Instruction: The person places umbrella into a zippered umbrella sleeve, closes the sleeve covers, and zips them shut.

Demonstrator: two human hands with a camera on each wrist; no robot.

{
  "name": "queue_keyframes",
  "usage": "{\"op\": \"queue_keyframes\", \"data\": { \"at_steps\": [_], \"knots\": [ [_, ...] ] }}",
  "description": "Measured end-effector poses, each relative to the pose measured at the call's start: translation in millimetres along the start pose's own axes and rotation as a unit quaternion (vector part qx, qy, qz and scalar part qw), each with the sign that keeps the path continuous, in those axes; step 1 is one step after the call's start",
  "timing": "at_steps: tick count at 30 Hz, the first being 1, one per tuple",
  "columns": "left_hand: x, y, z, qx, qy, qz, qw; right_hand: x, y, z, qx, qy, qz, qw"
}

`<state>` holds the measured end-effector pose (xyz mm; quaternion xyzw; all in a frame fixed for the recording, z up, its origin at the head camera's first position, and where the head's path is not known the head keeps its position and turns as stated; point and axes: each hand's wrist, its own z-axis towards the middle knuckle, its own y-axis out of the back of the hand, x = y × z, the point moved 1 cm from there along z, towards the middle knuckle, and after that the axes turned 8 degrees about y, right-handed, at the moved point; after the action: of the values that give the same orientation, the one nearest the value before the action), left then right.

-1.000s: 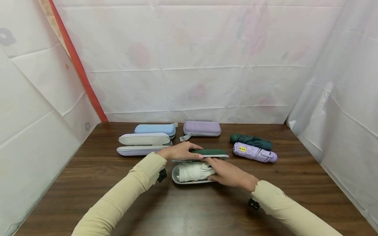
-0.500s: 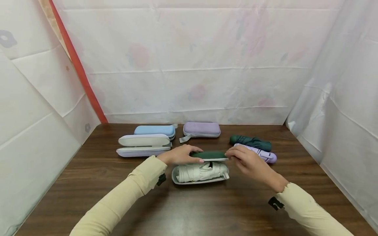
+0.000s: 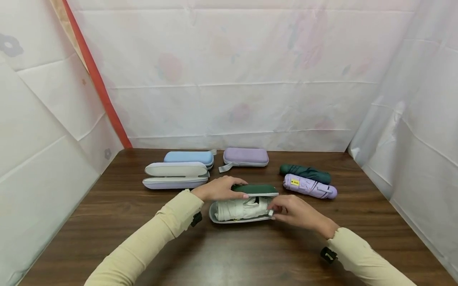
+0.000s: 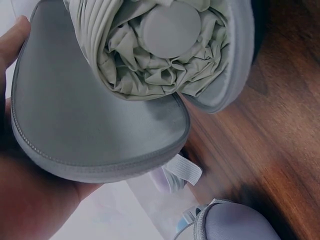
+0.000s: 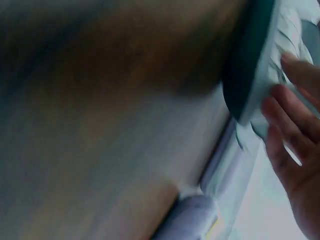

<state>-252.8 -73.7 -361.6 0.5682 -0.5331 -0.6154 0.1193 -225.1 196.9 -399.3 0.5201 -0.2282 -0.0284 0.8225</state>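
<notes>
A green zip case with a grey lining stands open in the middle of the table in the head view, its lid (image 3: 255,190) tilted up at the back. Inside its lower half (image 3: 223,221) lies a folded white umbrella (image 3: 236,209); the left wrist view shows its round end cap (image 4: 171,31). My left hand (image 3: 221,188) grips the lid at its left end, thumb in front and fingers behind. At the right end, my right hand (image 3: 295,211) is bent over the rim, thumb and fingertips around a small pale tab (image 3: 270,213), beside the umbrella's end.
An open lilac case (image 3: 175,182) stands left of the green one. Behind it are a closed blue case (image 3: 187,157) and a closed purple case (image 3: 245,156). To the right lie a dark green umbrella (image 3: 304,172) and a lilac umbrella (image 3: 309,186).
My right hand moved off the umbrella, rose right to the lid's right end, then came down to the case's right rim at the tab. My left hand stayed on the lid.
</notes>
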Motion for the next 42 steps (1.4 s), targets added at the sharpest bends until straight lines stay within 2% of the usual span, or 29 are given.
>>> {"op": "queue_keyframes", "data": {
  "at_steps": [4, 9, 12, 14, 22, 25, 28, 31, 33, 35, 38, 40, 42],
  "knots": [
    [-0.7, 0.3, -0.3, -0.002, -0.005, 0.002, 1.0, 5, -9, 2.9, -0.037, 0.0, -0.079, 0.9961],
    [-0.4, 0.0, 0.3, -0.003, -0.009, 0.005, 0.9999, 9, -15, 3.5, -0.064, 0.067, -0.174, 0.9804],
    [-0.1, -0.2, 1.5, -0.003, -0.013, 0.007, 0.9999, 9, -15, 2.5, -0.067, 0.104, -0.189, 0.974],
    [-0.1, 0.1, 1.5, -0.004, -0.013, 0.007, 0.9999, 9, -15, 2.3, -0.063, 0.116, -0.192, 0.9725],
    [0.5, 1.6, 1.8, -0.004, -0.014, 0.005, 0.9999, 15, -18, 8.6, -0.077, 0.1, -0.21, 0.9696],
    [0.8, 1.6, 2.6, -0.004, -0.014, 0.006, 0.9999, 18, -20, 10.7, -0.054, 0.082, -0.235, 0.9671],
    [0.9, 1.4, 2.9, -0.007, -0.011, 0.008, 0.9999, 20, -19, 11.2, -0.01, 0.062, -0.246, 0.9672],
    [0.5, 0.4, 2.3, -0.012, -0.006, 0.02, 0.9997, 22, -15, 10.0, 0.031, 0.058, -0.236, 0.9695],
    [-0.1, -1.1, 0.8, -0.017, -0.007, 0.03, 0.9994, 22, -10, 8.2, 0.035, 0.069, -0.215, 0.9735],
    [-1.0, -3.6, -0.7, -0.023, -0.009, 0.046, 0.9986, 22, -4, 6.5, 0.012, 0.089, -0.191, 0.9774],
    [-2.4, -8.0, -3.1, -0.038, -0.023, 0.071, 0.9965, 20, 7, 5.9, -0.057, 0.116, -0.151, 0.9801],
    [-3.4, -11.0, -4.6, -0.05, -0.033, 0.09, 0.9942, 17, 14, 7.4, -0.102, 0.121, -0.131, 0.9787],
    [-4.9, -13.6, -6.0, -0.063, -0.041, 0.107, 0.9914, 14, 19, 10.0, -0.125, 0.104, -0.112, 0.9803]
  ]
}}
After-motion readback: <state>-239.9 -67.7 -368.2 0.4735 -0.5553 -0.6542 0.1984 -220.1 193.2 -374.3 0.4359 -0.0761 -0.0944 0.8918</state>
